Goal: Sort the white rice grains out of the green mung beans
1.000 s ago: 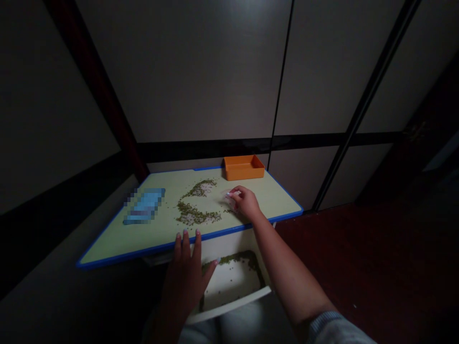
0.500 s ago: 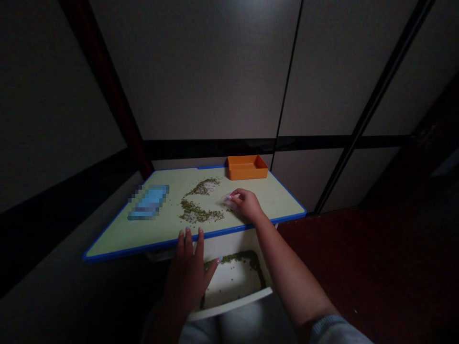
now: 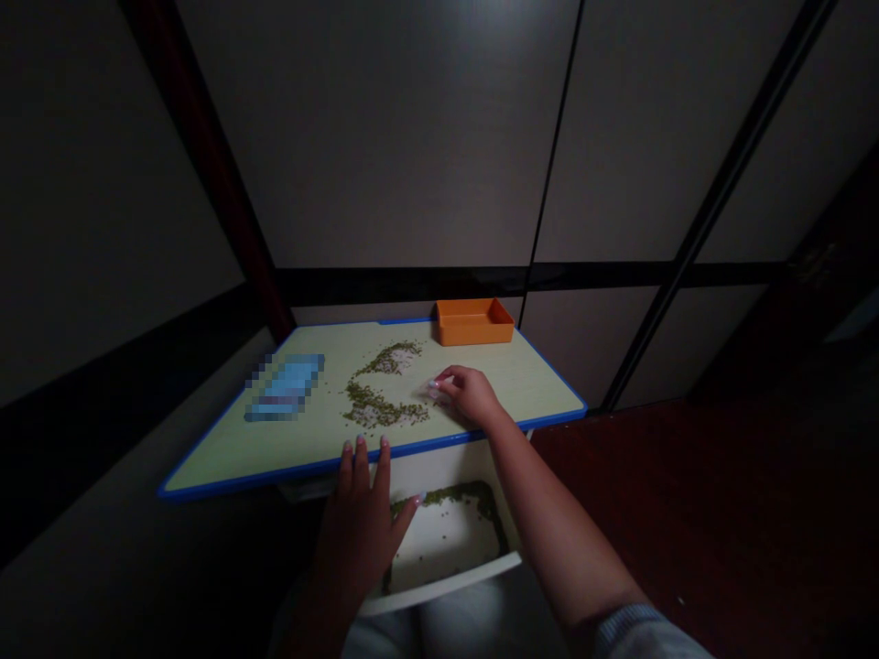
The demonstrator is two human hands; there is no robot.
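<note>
My right hand [image 3: 467, 394] is low over the table, thumb and fingers pinched on a small translucent whitish piece [image 3: 432, 391], too blurred to name exactly. Just left of it, small green beans [image 3: 374, 405] lie in a curved, scattered heap with pale patches among them. My left hand [image 3: 363, 513] is spread open, its fingertips at the table's near blue edge and its thumb over the drawer. The pulled-out white drawer [image 3: 453, 540] holds more green beans, mostly along its far and right sides.
An orange open box [image 3: 475, 328] stands at the back right of the pale yellow table [image 3: 522, 380]. A blue, pixelated flat object [image 3: 287, 386] lies at the left. Behind the table rise dark cabinet panels [image 3: 398, 137]; the reddish floor [image 3: 673, 494] is at the right.
My right hand has shifted slightly left with the whitish piece, closer to the beans. My left hand has stayed in place.
</note>
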